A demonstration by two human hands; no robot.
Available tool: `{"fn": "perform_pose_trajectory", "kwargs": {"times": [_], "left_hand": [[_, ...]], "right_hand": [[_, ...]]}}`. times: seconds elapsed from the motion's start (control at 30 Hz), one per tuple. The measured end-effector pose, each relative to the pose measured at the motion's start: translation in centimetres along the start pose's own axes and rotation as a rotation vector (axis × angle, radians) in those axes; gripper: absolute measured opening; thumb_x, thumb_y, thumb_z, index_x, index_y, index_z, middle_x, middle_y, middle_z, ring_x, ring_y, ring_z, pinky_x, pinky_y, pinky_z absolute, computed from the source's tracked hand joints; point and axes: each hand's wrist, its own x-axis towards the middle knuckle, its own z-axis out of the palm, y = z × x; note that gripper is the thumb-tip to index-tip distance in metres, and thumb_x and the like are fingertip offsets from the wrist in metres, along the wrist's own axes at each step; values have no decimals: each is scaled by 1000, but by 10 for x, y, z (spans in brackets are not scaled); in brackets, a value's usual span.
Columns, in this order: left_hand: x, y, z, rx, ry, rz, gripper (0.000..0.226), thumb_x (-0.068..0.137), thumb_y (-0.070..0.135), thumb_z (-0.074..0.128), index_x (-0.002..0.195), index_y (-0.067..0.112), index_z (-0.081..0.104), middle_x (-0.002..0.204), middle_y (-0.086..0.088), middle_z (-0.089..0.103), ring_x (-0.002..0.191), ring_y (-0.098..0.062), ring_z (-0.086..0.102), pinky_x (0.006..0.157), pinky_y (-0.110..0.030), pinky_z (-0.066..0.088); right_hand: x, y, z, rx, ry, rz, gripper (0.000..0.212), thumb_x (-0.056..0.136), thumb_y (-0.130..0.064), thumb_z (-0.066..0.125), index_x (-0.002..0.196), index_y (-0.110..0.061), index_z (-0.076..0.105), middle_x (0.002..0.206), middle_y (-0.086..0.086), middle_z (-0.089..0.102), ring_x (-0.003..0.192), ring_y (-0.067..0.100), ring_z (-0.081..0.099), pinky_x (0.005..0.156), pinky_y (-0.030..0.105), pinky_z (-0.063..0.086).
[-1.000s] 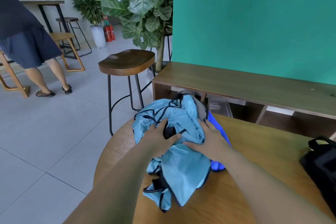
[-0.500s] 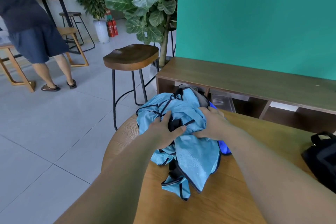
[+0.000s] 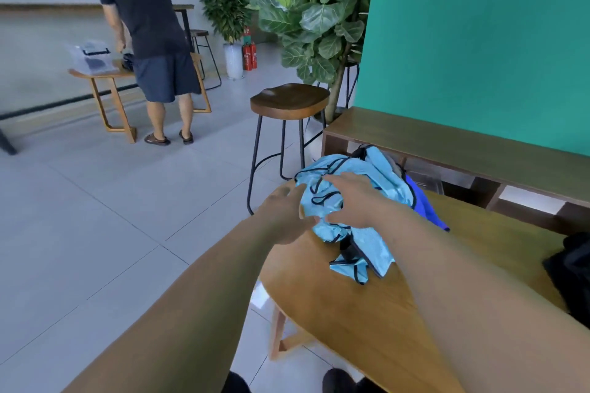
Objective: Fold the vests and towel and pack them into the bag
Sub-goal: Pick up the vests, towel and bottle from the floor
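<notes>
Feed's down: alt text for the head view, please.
Both hands touch a crumpled pile of light-blue vests on a wooden table, right hand spread on top, left hand at its left edge. A darker blue cloth shows beneath; a black bag sits at far right.

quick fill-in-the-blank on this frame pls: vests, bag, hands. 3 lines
1. The crumpled light-blue mesh vests with black trim lie on a round table made of ___.
2. The black fabric bag sits at the table's ___ edge.
3. The right hand lies spread on top of the vests, while the left hand touches their ___ side.

Missing words: wood; right; left.
</notes>
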Motion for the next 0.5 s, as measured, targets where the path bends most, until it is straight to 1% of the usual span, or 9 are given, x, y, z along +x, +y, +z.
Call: {"fn": "perform_pose_trajectory", "kwargs": {"times": [0.07, 0.17, 0.23, 0.37, 0.5], "left_hand": [[-31, -19, -3, 19, 11, -26, 90, 97, 62, 59, 167, 35, 7, 171, -3, 20, 153, -35, 25, 118, -55, 35], [-73, -59, -1, 73, 21, -86, 90, 96, 60, 63, 165, 34, 11, 168, -8, 25, 149, -38, 30, 117, -57, 39], [-103, -89, 0, 107, 32, -142, 91, 96, 59, 65, 165, 33, 12, 169, -9, 24, 149, -38, 32, 117, -57, 40], [-160, -147, 3, 122, 37, -271, 95, 96, 58, 66, 166, 32, 8, 172, -10, 18, 152, -39, 29, 117, -57, 40], [-218, -210, 13, 67, 33, -423, 95, 97, 55, 66, 167, 31, 6, 173, -8, 15, 153, -37, 26, 116, -55, 40]], "right_hand": [[-7, -38, 15, -31, -29, -67, 106, 83, -58, 79, 166, -39, 15, 172, 5, 17, 156, 36, 16, 122, 57, 30], [-18, -94, 40, -19, -58, -174, 99, 85, -51, 78, 164, -40, 19, 169, 0, 26, 154, 33, 23, 122, 53, 33], [-24, -132, 61, -40, -70, -234, 98, 85, -53, 78, 164, -40, 21, 168, -1, 29, 154, 32, 25, 122, 52, 34], [-32, -204, 100, -49, -153, -321, 97, 89, -54, 76, 165, -40, 17, 171, -1, 22, 155, 30, 22, 121, 53, 35], [-35, -271, 146, -55, -260, -424, 97, 90, -53, 75, 165, -42, 14, 172, -2, 19, 155, 28, 20, 120, 51, 36]]}}
